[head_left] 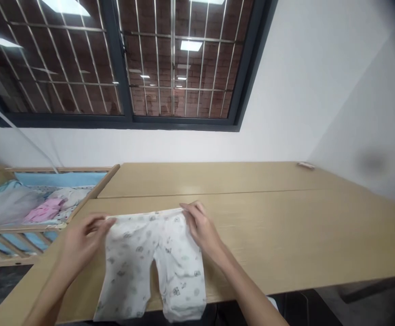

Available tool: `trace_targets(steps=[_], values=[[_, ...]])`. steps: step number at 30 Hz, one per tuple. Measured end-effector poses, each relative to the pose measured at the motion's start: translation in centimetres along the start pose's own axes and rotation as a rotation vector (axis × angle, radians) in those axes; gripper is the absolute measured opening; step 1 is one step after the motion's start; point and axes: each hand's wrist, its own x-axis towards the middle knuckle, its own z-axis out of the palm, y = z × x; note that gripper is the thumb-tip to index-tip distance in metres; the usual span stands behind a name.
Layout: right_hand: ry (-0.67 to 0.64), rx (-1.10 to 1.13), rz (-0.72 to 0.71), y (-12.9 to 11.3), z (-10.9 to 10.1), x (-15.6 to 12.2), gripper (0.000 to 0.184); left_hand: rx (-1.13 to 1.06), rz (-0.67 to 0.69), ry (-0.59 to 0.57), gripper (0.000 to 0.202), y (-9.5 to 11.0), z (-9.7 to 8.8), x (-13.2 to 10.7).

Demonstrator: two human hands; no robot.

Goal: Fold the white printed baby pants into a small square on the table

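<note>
A pair of small white baby trousers (149,262) with a faint grey print lies flat on the wooden table (285,226), waistband away from me, legs hanging over the near edge. My left hand (82,237) pinches the left end of the waistband. My right hand (200,226) pinches the right end, fingers closed on the cloth.
A wooden cot (21,208) stands to the left of the table, holding a pink garment (44,210), pale cloth and a blue liner. A small object (306,165) lies at the table's far right corner. A barred window (122,59) fills the wall above.
</note>
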Motion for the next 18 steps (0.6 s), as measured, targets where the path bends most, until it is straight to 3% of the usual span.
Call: trace_targets(steps=[2,5,8,12,18], values=[[-0.009,-0.050,0.123,3.6,0.4,0.5,0.029,-0.162,0.065,-0.194,0.048,0.7,4.3,1.9],[-0.066,-0.119,0.282,9.0,1.9,0.6,0.021,-0.091,0.084,-0.387,0.041,0.3,10.7,3.5],[-0.166,-0.225,0.342,13.2,3.8,0.3,0.020,0.028,0.064,-0.417,0.032,-1.2,15.8,3.7],[-0.265,-0.457,0.340,16.5,5.9,0.1,0.019,0.180,0.086,-0.392,0.025,-2.2,20.4,3.7],[-0.285,-0.559,0.373,20.0,7.5,1.8,0.021,0.359,0.101,-0.369,0.024,-2.7,24.6,6.3]])
